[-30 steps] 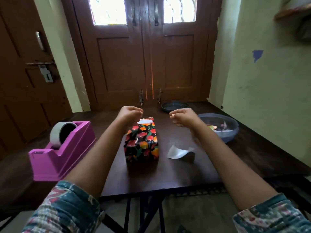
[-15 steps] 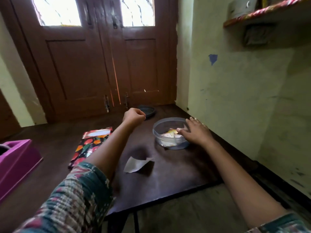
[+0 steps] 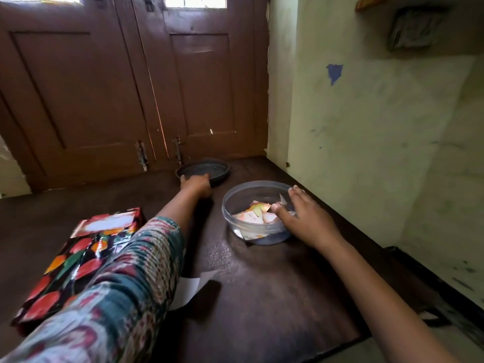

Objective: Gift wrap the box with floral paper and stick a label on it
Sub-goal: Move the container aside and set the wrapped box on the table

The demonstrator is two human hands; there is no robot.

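Two hands out over a dark wooden table [image 3: 262, 297], matte and worn, set against brown panelled doors [image 3: 104, 87] at the far side and a pale plastered wall [image 3: 366, 127] on the right. Largest on it: the box [image 3: 78, 258], lying flat at the near left, partly hidden under the patterned left sleeve [image 3: 117, 297], already covered in glossy black floral paper [image 3: 52, 284] with red, orange and green shapes. Probably light and stiff, crisp-edged under a slick, crease-prone skin; best taken by the two long sides with flat palms, not by the folded ends, likely to tear or slip. Next, a round clear plastic tub [image 3: 235, 224], right of centre, thin-walled, steadied by the right hand [image 3: 306, 221]: fingers fairly straight and close together along the right rim, thumb reaching over the edge toward the contents. Beyond it, at the far edge, a shallow dark round lid [image 3: 207, 170], met by the left hand [image 3: 196, 186], fingers seemingly curled over the near rim, though too blurred to be sure. Smaller still: a white, red-bordered label [image 3: 110, 222] stuck flat on the far end of the box top. Smallest: a loose white paper scrap [image 3: 187, 289] beside the left sleeve, and limp coloured cuttings [image 3: 254, 216] inside the tub.
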